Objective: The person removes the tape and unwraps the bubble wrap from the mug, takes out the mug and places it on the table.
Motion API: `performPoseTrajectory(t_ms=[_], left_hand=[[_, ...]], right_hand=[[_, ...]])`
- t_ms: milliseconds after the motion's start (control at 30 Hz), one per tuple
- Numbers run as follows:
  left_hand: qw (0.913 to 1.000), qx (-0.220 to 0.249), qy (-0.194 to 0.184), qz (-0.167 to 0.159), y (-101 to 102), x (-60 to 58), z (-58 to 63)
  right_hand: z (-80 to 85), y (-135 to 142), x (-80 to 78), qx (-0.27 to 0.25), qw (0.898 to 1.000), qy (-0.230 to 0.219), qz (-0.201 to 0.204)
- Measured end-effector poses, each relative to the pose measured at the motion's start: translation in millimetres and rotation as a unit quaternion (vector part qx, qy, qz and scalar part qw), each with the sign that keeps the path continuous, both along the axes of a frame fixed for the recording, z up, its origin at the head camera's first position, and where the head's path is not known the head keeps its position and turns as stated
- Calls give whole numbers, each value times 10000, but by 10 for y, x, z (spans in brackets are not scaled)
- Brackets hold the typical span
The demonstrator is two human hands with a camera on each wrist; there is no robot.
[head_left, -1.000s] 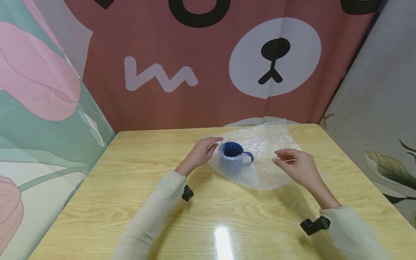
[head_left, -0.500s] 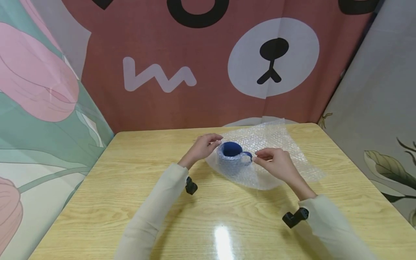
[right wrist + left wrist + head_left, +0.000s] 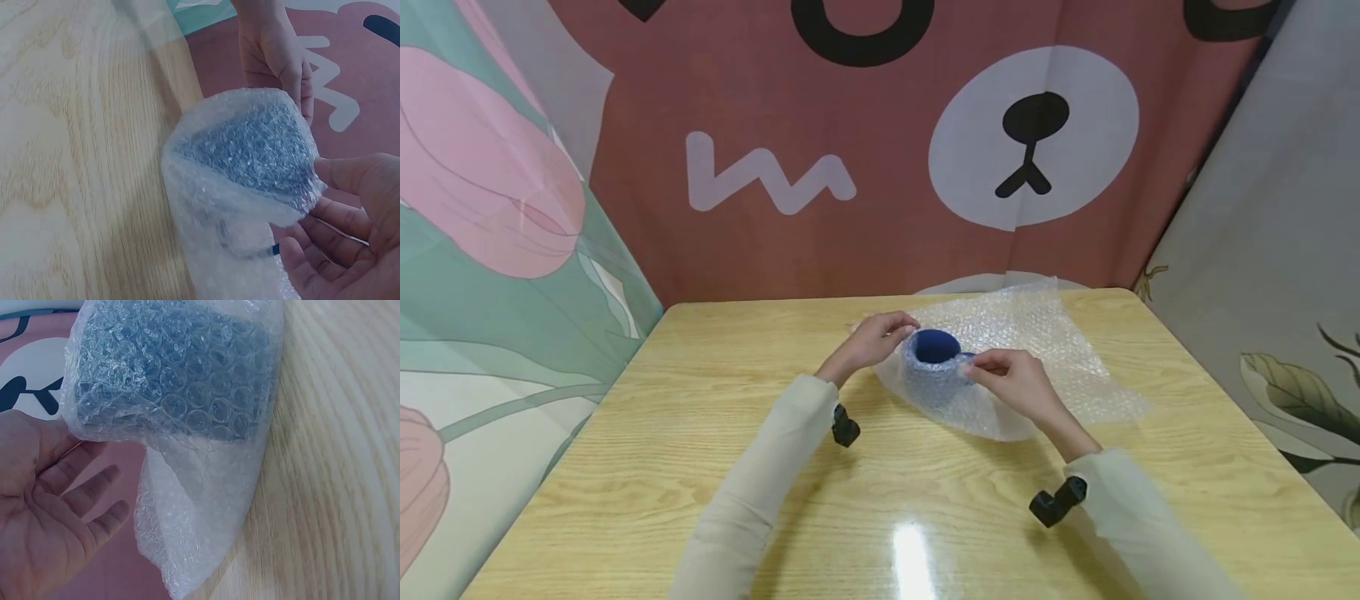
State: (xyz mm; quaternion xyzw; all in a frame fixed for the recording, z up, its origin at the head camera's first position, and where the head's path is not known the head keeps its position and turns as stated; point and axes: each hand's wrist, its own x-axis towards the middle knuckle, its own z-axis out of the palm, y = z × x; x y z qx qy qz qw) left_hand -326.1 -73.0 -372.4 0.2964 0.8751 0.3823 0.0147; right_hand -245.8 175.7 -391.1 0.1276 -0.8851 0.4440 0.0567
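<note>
Over there, toward the far edge of a glossy, wood-grained yellow table [image 3: 820, 517], a round-mouthed blue mug [image 3: 937, 347] stands in clear, crinkly bubble wrap [image 3: 1037, 321]. The left hand [image 3: 874, 339] pinches the wrap at the mug's left, the right hand [image 3: 1018, 383] beside its handle; the 2 are apart.

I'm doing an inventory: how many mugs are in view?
1: the blue mug, between the left hand and right hand, partly wrapped in bubble wrap.

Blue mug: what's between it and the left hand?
Bubble wrap lies between the mug and the left hand; the left wrist view shows it.
</note>
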Motion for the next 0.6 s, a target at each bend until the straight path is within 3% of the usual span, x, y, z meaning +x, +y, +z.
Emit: performPoseTrajectory(t_ms=[300, 600], left_hand=[[9991, 255, -197, 273, -36, -29, -4], [9963, 572, -479, 424, -49, -51, 10]], right_hand=[[2, -76, -3, -258, 9996, -130, -7], [12, -86, -13, -692, 9955, -636, -142]])
